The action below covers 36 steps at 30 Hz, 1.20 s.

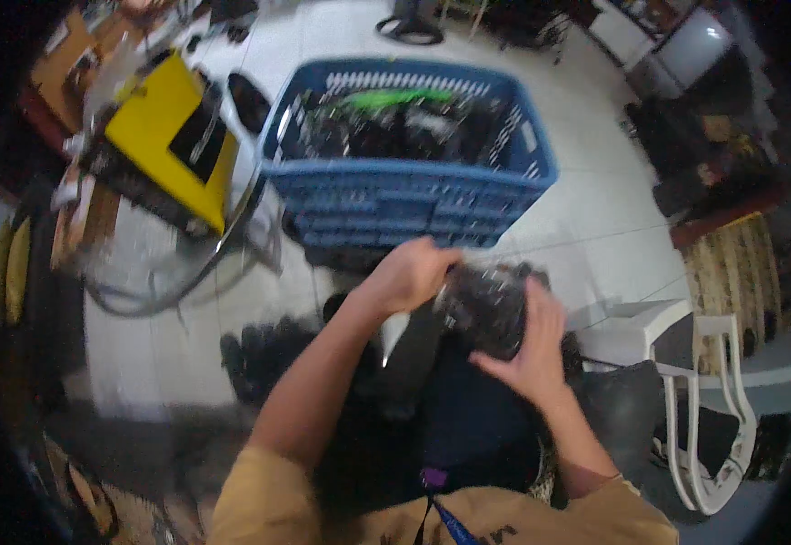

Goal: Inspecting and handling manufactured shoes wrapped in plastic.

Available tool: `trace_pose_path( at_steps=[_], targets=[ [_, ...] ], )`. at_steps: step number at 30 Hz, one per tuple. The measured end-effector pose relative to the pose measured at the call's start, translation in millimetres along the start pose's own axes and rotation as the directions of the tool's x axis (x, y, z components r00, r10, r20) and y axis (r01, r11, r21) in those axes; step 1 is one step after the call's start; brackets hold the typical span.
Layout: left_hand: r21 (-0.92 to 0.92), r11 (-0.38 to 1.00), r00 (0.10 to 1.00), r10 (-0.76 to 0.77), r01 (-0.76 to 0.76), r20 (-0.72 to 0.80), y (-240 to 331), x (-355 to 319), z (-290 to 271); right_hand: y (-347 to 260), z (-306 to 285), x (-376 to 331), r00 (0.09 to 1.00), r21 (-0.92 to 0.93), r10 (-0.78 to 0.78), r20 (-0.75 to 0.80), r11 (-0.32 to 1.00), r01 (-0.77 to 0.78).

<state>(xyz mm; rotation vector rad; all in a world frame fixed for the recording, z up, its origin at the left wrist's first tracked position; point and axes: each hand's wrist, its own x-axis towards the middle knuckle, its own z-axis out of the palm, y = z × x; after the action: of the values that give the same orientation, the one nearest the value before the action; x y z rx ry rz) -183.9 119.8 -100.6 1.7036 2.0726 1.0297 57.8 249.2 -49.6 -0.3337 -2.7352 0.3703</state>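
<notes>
A clear, shiny plastic bag with dark contents (pixel 491 307) is between my hands above my lap; I cannot make out what is inside. My left hand (pixel 411 275) is closed at the bag's upper left corner, fingers pinched together. Around its right side wraps my right hand (pixel 536 350), thumb at the bottom and fingers along the edge. Just beyond my hands stands a blue plastic basket (pixel 404 195) with slotted walls. It holds several similar dark plastic-wrapped packs (pixel 386 136) and a bright green strip (pixel 395 97) on top.
To the left is a yellow and black boxy machine (pixel 154 127) with a grey hose or cable (pixel 164 307) curving onto the tiled floor (pixel 595 204). A white plastic chair (pixel 677 363) stands close on my right. Dark items (pixel 704 163) sit farther right.
</notes>
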Motion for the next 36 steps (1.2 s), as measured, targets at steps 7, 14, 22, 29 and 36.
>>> trace_pose_path(
  at_steps=[7,14,22,29,36],
  targets=[
    [-0.346,0.938,0.989,0.043,0.008,0.141,30,3,-31,12,3,-30,0.998,-0.020,0.007,-0.058,1.000,-0.008],
    [-0.415,0.902,0.992,-0.103,0.121,0.067,51,15,-27,31,19,-42,0.964,0.084,0.139,-0.227,0.989,-0.123],
    [-0.079,0.984,0.980,0.146,-0.157,-0.133,52,19,-19,25,17,-42,0.967,0.109,0.131,-0.218,0.988,-0.109],
    [-0.022,0.991,0.979,0.130,-0.135,-0.157,46,18,-18,26,16,-42,0.974,0.109,0.100,-0.202,0.991,-0.079],
    [-0.280,0.950,0.987,0.103,-0.135,-0.125,52,15,-26,24,16,-39,0.962,0.126,0.086,-0.260,0.991,-0.055]
  ],
)
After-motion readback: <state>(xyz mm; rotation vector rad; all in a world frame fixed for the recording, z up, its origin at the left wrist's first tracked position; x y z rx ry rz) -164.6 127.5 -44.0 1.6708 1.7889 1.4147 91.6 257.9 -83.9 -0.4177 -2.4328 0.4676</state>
